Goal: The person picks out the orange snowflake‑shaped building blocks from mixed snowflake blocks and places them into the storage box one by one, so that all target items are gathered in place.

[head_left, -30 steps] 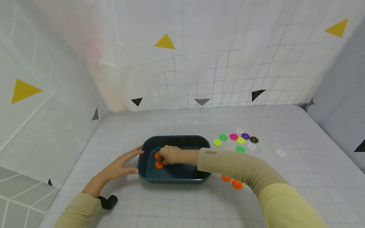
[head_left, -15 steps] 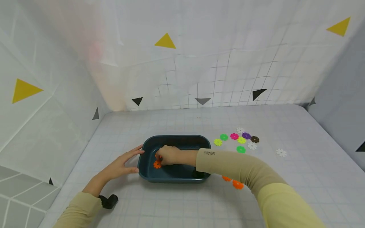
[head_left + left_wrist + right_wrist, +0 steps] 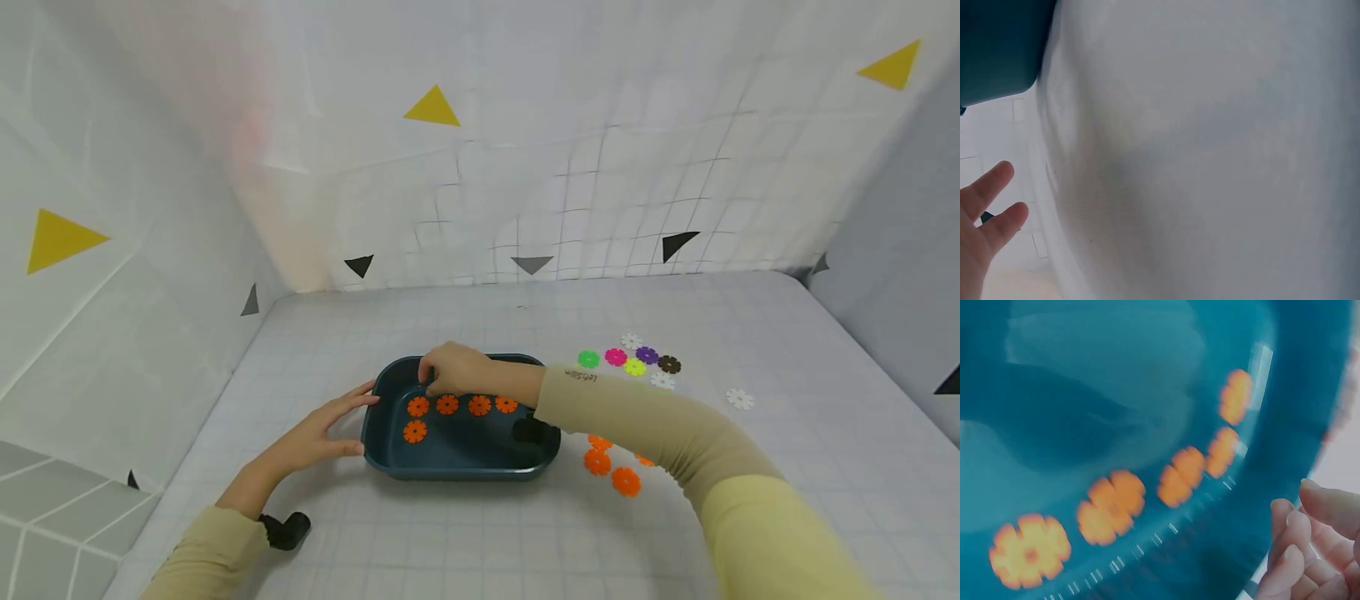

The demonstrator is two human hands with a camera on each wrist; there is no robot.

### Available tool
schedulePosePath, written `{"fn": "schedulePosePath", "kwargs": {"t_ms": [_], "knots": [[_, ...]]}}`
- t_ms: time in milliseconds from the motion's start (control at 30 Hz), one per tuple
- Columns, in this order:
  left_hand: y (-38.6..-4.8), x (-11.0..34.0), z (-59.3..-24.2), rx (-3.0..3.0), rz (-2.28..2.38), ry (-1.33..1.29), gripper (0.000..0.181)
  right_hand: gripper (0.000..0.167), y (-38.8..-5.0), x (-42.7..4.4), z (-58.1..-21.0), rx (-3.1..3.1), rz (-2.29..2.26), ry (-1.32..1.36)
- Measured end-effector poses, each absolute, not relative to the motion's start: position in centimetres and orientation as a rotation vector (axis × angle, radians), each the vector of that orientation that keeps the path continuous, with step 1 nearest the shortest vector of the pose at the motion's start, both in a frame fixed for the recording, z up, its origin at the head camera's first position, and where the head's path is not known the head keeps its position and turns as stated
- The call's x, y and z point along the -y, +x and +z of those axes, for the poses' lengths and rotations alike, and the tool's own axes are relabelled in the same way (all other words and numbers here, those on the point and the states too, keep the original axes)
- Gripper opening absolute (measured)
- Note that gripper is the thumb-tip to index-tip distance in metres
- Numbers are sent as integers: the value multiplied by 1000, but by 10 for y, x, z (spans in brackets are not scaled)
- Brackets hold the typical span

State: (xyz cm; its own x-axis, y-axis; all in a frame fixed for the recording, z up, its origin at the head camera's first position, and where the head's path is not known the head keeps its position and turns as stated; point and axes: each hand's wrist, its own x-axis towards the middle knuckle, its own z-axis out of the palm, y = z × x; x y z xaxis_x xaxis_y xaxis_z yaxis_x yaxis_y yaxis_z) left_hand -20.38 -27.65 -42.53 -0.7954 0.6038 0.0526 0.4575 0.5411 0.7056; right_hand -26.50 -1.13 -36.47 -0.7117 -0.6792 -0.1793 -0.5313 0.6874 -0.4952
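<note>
A dark teal plastic basin (image 3: 465,474) stands on the table. Several orange snowflake building discs (image 3: 415,432) lie inside it, in a row along the far side with one nearer the left front. Over the basin's far left part is my right hand (image 3: 457,370). In the right wrist view its fingers (image 3: 1290,528) are loosely curled, the thumb is apart from them, and they hold nothing. My left hand (image 3: 318,435) is spread at the basin's left end, fingertips at the rim. The left wrist view shows just two of its fingers (image 3: 1004,228) and a basin corner (image 3: 997,56).
More orange discs (image 3: 626,481) lie right of the basin, partly hidden by the right sleeve (image 3: 637,408). Behind them are green, pink, yellow, purple, brown and white discs (image 3: 647,356). One white disc (image 3: 739,399) lies farther right. White sheeting (image 3: 525,167) encloses the table's back and sides.
My right hand has risen and moved back from the orange discs toward the basin's far rim, uncovering the row of discs. The left hand has stayed at the basin's left end.
</note>
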Motion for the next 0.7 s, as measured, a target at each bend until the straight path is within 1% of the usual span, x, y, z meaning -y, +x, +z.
{"fn": "schedulePosePath", "kwargs": {"t_ms": [200,433,533,700], "knots": [[-205,277,-427,-2588,1096,910,62,27,-270,-21,-335,-2500,-804,-870],[-205,277,-428,-2587,1095,931,63,24,-256,-70,-310,-2555,-886,-823],[-205,278,-429,-2588,1094,935,63,24,-247,-92,-307,-2558,-935,-775],[-205,279,-428,-2600,1091,941,63,23,-235,-123,-315,-2565,-975,-727]]}}
